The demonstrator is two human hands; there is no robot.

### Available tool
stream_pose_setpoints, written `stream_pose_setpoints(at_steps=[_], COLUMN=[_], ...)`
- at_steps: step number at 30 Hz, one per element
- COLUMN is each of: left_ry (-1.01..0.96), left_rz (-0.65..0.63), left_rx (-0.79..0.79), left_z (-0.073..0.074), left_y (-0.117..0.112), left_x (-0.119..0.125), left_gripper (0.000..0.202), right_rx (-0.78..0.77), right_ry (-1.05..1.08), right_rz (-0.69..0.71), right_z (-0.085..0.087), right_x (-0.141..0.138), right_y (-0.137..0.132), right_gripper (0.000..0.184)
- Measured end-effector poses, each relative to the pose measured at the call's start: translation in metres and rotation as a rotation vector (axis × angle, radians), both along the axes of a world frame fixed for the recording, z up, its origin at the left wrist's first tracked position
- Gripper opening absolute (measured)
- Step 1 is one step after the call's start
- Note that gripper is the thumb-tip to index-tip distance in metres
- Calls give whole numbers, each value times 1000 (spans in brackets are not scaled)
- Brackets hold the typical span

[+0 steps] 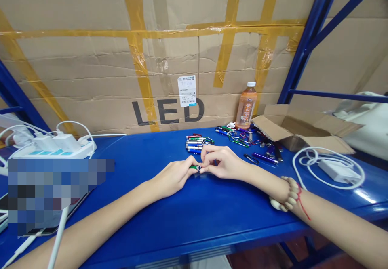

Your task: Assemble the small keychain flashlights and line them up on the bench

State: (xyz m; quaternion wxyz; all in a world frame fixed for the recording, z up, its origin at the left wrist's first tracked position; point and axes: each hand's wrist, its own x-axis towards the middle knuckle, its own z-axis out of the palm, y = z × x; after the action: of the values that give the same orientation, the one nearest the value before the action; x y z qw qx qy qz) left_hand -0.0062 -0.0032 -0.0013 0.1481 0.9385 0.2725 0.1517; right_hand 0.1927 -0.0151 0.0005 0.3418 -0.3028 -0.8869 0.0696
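My left hand (174, 176) and my right hand (222, 162) meet over the middle of the blue table (182, 216). Between their fingertips they pinch a small green keychain flashlight (196, 167), held just above the tabletop. Fingers of both hands are closed round it. Right behind the hands lies a neat row of several more small flashlights (195, 143) in mixed colours. A bead bracelet and a red string sit on my right wrist (287, 198).
A loose heap of flashlights and carabiner clips (245, 139) lies by an orange drink bottle (246, 106) and an open cardboard box (300, 129). A white charger with coiled cable (335, 169) is at right. A power strip with plugs (51, 148) is at left. Taped cardboard forms the back wall.
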Motion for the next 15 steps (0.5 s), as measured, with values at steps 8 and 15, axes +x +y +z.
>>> stream_pose_setpoints(at_steps=[8, 15], left_ry=[-43, -89], left_rz=[15, 17], left_rx=[-39, -37], left_z=[0, -2], left_y=[0, 2], left_x=[0, -1], left_gripper=[13, 13], right_rx=[-48, -9], right_ry=[26, 9], right_rz=[-58, -89], right_z=[-2, 0], right_x=[-2, -3], right_y=[2, -1], right_gripper=[24, 21])
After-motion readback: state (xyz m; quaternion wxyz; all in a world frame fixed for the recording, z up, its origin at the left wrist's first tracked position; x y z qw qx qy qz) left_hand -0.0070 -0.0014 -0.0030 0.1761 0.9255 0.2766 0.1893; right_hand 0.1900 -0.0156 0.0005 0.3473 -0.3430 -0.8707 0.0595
